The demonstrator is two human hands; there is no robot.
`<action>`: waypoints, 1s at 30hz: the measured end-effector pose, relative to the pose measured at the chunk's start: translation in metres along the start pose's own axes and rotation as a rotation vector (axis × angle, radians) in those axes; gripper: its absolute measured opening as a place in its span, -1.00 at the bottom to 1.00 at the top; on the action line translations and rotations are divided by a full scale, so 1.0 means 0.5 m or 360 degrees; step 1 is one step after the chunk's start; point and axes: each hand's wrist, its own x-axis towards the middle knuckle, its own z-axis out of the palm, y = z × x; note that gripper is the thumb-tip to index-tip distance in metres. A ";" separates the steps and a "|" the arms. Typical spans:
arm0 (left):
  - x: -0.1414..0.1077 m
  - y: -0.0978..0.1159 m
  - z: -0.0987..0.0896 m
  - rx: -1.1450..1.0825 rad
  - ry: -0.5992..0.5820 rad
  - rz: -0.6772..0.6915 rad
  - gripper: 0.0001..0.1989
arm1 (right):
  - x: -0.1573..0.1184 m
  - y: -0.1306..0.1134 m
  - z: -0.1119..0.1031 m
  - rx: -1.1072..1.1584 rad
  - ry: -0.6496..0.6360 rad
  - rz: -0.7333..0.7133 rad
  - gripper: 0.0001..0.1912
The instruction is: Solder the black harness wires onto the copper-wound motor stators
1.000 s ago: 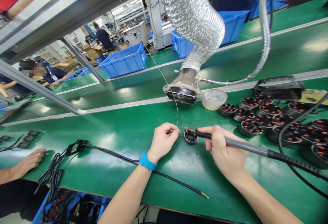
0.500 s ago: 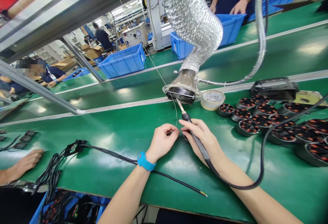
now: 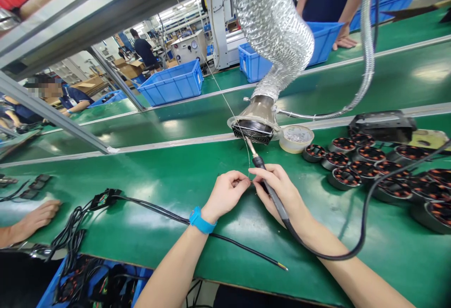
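My right hand (image 3: 282, 195) is closed around a soldering iron (image 3: 269, 185), its tip pointing up and away toward the fume duct. My left hand (image 3: 229, 190), with a blue wrist strap (image 3: 200, 221), is closed in a pinch. What it pinches is too small to make out. Both hands' fingertips nearly meet above the green bench. A thin solder wire (image 3: 229, 103) hangs from above and runs down to the fingertips. Beneath my left wrist passes a black cable (image 3: 246, 250), its stripped end on the bench. The cable leads left to a small black housing (image 3: 104, 199).
A fan-fronted extractor hood (image 3: 253, 122) on a silver duct (image 3: 275, 26) hangs beyond my hands. Beside it sits a round tub (image 3: 296, 138). Several motor stators (image 3: 344, 177) stand at right. A co-worker's hand (image 3: 37, 218) rests at left, near a blue crate (image 3: 49, 294).
The view has shifted slightly. My two hands and the soldering iron keep nearly the same pose. Across the bench, a person's hand has moved from the blue crate's rim to the green surface.
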 end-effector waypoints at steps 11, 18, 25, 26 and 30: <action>0.016 -0.015 0.004 -0.0207 0.0124 -0.0102 -0.88 | -0.008 -0.010 -0.007 0.0079 0.0034 0.0166 -0.58; 0.009 -0.011 0.009 -0.0251 0.0127 -0.0095 -0.89 | 0.001 -0.001 0.001 0.0074 0.0133 0.0269 -0.55; 0.004 -0.014 0.013 -0.0121 0.0131 0.0012 -0.84 | -0.002 0.000 0.000 0.0090 0.0100 0.0274 -0.59; 0.003 -0.013 0.013 -0.0079 0.0138 0.0035 -0.84 | -0.003 -0.001 -0.001 0.0095 0.0085 0.0262 -0.60; -0.002 -0.006 0.012 0.0071 0.0165 0.0111 -0.84 | -0.008 0.001 -0.001 0.0120 0.0067 0.0222 -0.61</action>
